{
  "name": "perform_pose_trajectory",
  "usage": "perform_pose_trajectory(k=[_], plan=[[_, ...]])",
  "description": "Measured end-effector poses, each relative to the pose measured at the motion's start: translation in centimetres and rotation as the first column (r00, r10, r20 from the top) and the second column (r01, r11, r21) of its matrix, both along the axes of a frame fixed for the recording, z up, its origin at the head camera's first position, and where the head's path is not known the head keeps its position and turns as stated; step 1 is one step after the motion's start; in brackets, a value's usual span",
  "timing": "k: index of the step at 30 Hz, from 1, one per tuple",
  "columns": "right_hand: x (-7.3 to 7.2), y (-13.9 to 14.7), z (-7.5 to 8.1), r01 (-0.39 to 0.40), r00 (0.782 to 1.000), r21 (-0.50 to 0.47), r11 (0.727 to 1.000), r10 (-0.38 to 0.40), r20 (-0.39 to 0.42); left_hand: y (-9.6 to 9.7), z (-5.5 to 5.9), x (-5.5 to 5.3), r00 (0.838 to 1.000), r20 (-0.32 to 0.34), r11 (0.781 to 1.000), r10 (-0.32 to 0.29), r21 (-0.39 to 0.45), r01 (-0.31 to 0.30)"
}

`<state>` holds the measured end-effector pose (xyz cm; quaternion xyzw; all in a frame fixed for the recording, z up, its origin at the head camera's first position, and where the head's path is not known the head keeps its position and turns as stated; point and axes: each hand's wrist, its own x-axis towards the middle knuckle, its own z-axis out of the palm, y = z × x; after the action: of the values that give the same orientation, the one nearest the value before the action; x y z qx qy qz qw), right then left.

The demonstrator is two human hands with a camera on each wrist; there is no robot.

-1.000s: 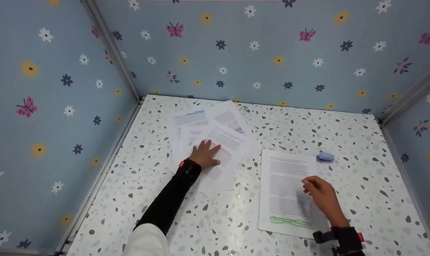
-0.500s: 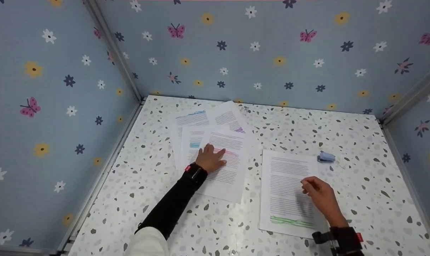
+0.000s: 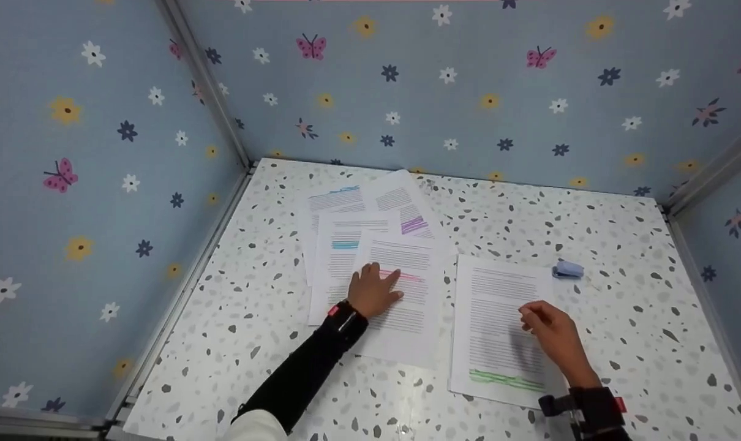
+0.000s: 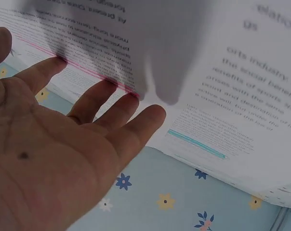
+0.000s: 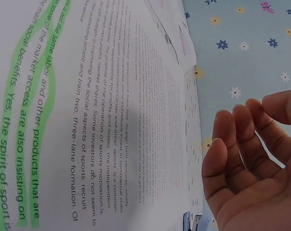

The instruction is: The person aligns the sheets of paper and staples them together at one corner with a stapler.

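Head view shows the speckled table (image 3: 223, 331) running left from the left hand (image 3: 375, 291) to a side edge along the wall (image 3: 419, 92); beyond both hands the far edge meets that wall too. To the right of the right hand (image 3: 551, 327), bare tabletop reaches a side edge well apart from it. Between the hands, only a narrow speckled strip parts the pink-marked sheet (image 3: 407, 337) from the green-marked sheet (image 3: 493, 318). Left fingers are spread, their tips on the pink-marked sheet, which overlaps a blue-marked sheet (image 3: 346, 263); a purple-marked sheet (image 3: 410, 211) lies farther off. Right fingers, loosely bent, hover above the green-marked sheet's right side. A blue stapler (image 3: 569, 269) sits beyond them, near that sheet's far corner.
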<state>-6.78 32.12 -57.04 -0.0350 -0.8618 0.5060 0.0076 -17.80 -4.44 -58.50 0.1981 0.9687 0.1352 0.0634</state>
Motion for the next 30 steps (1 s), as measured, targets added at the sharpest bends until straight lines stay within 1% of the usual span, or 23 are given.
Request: perform_pose_trajectory(k=[3,5,8,10,12,13,15,16,17,19,21,23,25,26,27,28,30], plan=[[-0.1,-0.2,0.3,-0.01,1.0,0.004,1.0,0.01,-0.01,0.1,0.0,0.1,1.0,-0.014,1.0,-0.005,-0.007,0.005],[-0.4,-0.5,0.6,-0.009,1.0,0.016,1.0,0.01,-0.012,0.0,0.2,0.1,1.0,-0.018,1.0,-0.024,-0.009,0.024],[-1.1,-1.1,1.4,-0.017,1.0,-0.014,1.0,0.017,0.016,-0.5,0.8,-0.6,0.999,0.003,0.999,-0.046,0.01,0.046],[-2.0,-1.8,2.1,-0.024,0.998,-0.07,0.997,0.027,0.048,-1.0,1.4,-1.3,0.998,0.042,0.998,-0.051,0.039,0.05],[-3.0,-2.7,3.0,-0.028,0.995,-0.167,0.986,0.044,0.092,-1.7,2.3,-2.3,0.995,0.088,0.996,-0.037,0.083,0.03],[-3.6,-3.1,3.4,-0.028,0.992,-0.213,0.977,0.053,0.113,-2.0,2.8,-2.9,0.992,0.124,0.994,-0.021,0.113,0.007],[-4.9,-4.1,4.2,-0.025,0.986,-0.305,0.952,0.074,0.151,-2.9,3.7,-4.1,0.984,0.175,0.983,0.019,0.174,-0.05],[-5.7,-4.6,4.4,-0.021,0.981,-0.349,0.937,0.086,0.173,-3.4,4.1,-4.6,0.978,0.203,0.975,0.047,0.203,-0.089],[-6.3,-5.1,4.6,-0.012,0.976,-0.402,0.916,0.098,0.192,-3.9,4.3,-5.2,0.971,0.227,0.963,0.071,0.237,-0.126],[-7.5,-6.1,4.6,0.008,0.964,-0.486,0.874,0.122,0.236,-5.0,4.6,-6.0,0.95,0.288,0.934,0.117,0.293,-0.204],[-8.5,-7.1,4.1,0.043,0.947,-0.559,0.828,0.144,0.287,-5.9,4.5,-6.5,0.93,0.338,0.912,0.142,0.32,-0.256],[-9.1,-7.9,3.4,0.083,0.93,-0.615,0.784,0.16,0.331,-6.6,4.1,-6.7,0.895,0.415,0.886,0.162,0.338,-0.317],[-9.5,-8.7,2.6,0.121,0.912,-0.639,0.759,0.17,0.374,-7.1,3.7,-6.8,0.852,0.494,0.857,0.175,0.349,-0.378],[-9.6,-9.0,2.1,0.136,0.905,-0.648,0.75,0.172,0.39,-7.3,3.4,-6.9,0.826,0.536,0.841,0.176,0.355,-0.409],[-9.7,-9.3,1.7,0.153,0.898,-0.651,0.743,0.171,0.406,-7.4,3.1,-6.9,0.796,0.579,0.822,0.175,0.359,-0.442],[-9.7,-9.6,1.3,0.163,0.891,-0.651,0.742,0.173,0.42,-7.6,2.9,-6.9,0.764,0.621,0.797,0.178,0.364,-0.481],[-9.8,-10.0,0.6,0.19,0.879,-0.642,0.743,0.162,0.448,-8.0,2.4,-6.9,0.711,0.682,0.755,0.174,0.371,-0.541]])
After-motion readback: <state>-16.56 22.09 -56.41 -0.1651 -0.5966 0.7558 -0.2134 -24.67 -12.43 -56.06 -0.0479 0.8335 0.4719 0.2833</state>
